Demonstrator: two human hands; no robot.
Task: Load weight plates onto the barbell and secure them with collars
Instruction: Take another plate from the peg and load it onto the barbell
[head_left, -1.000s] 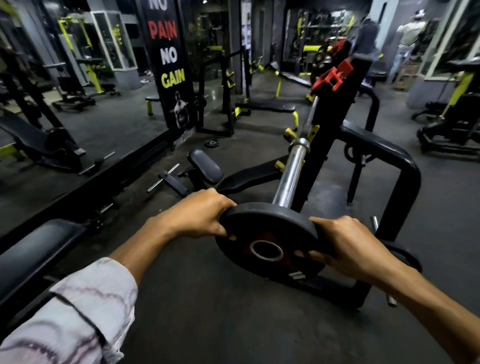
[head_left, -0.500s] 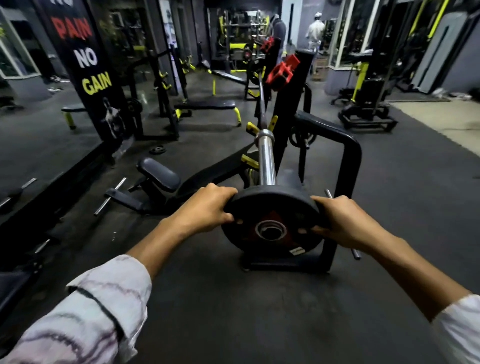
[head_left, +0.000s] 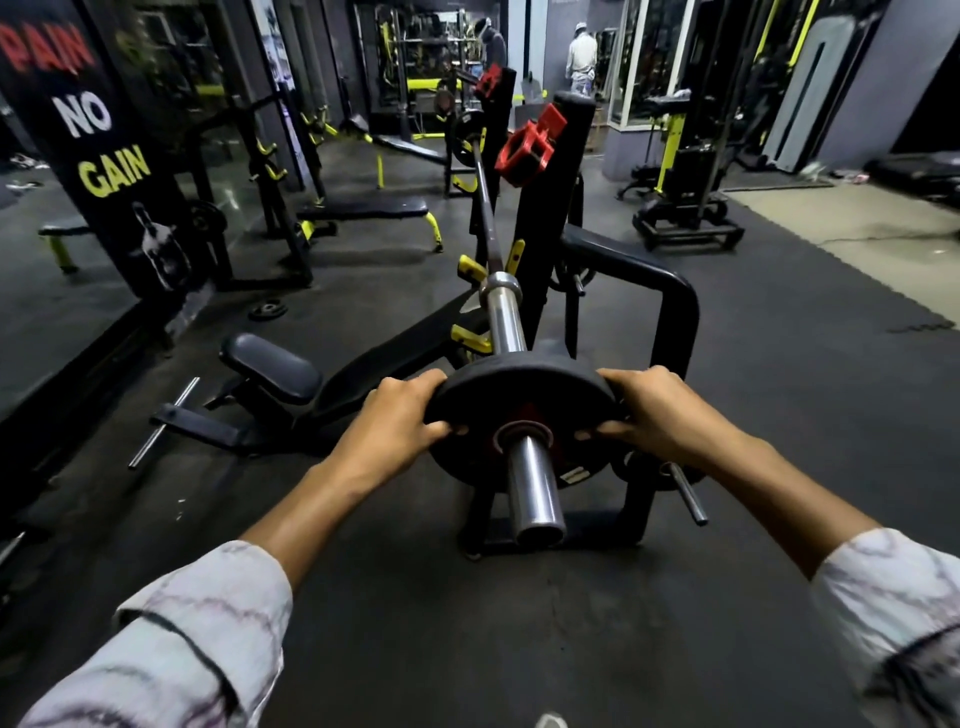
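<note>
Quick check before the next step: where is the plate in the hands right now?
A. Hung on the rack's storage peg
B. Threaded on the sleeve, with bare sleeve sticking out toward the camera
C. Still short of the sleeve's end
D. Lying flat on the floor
B: the barbell sleeve passes through the plate, gripped by the left hand and right hand.

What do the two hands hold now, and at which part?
Both hold one black weight plate by its rim: left hand on its left edge, right hand on its right edge. The barbell sleeve passes through its hole.
</note>
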